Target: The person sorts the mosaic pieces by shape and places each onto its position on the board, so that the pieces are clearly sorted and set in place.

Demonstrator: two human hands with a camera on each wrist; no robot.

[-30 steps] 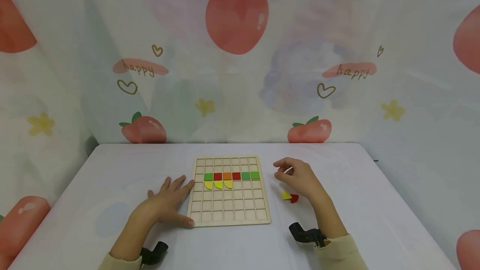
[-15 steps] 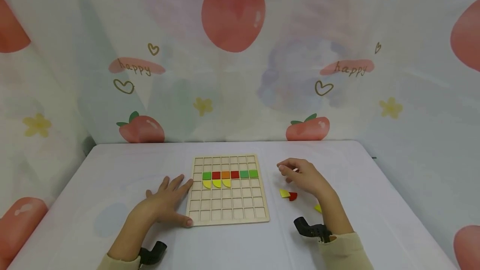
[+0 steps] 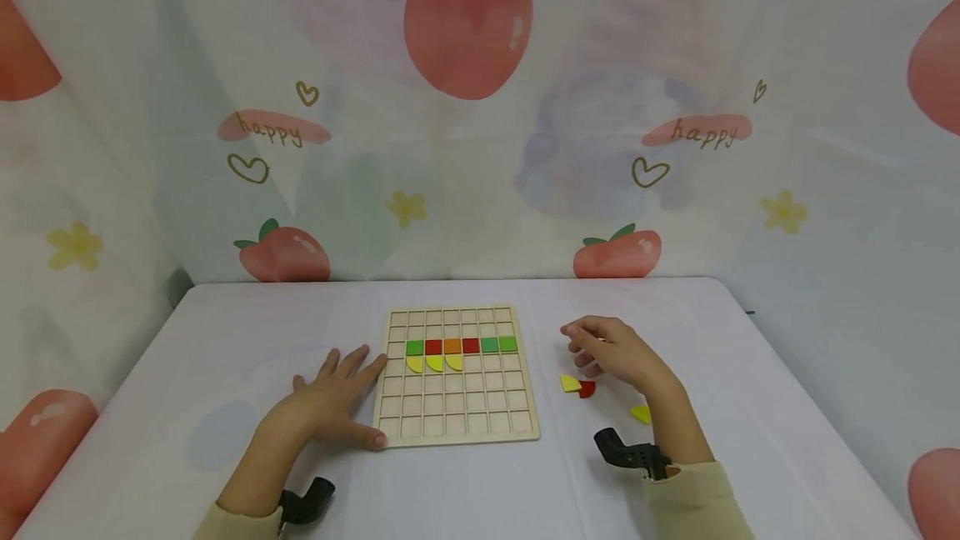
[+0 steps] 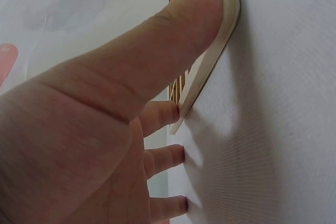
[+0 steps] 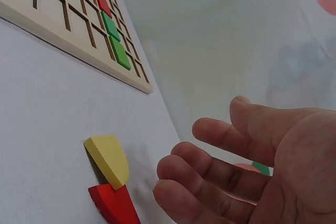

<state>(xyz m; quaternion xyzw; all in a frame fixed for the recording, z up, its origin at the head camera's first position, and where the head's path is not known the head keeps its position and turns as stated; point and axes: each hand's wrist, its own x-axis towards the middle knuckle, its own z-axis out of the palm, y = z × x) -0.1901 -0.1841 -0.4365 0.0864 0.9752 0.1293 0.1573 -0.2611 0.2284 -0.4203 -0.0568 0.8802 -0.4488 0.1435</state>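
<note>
My left hand (image 3: 326, 407) lies spread at the left side of the wooden grid board (image 3: 456, 433); its thumb (image 4: 181, 30) rests on the near left corner and a fingertip touches the left edge. Right of the board, my right hand (image 3: 618, 352) hovers over the table with loosely bent fingers and nothing between them. Below its fingers lie a yellow quarter-circle piece (image 3: 570, 383) and a red quarter-circle piece (image 5: 116, 205), one against the other. Another yellow piece (image 3: 641, 414) is beside the right wrist.
One board row holds square tiles in green, red and orange, such as the orange tile (image 3: 452, 346). Under it sit 3 yellow quarter-circles, one being the middle yellow quarter-circle (image 3: 434, 363). A patterned curtain (image 3: 480, 190) stands behind the white table (image 3: 465, 490).
My right hand has drawn slightly back to the right, and the yellow piece beside its wrist has come into view. The left hand stays on the board; the head view has shifted slightly.
</note>
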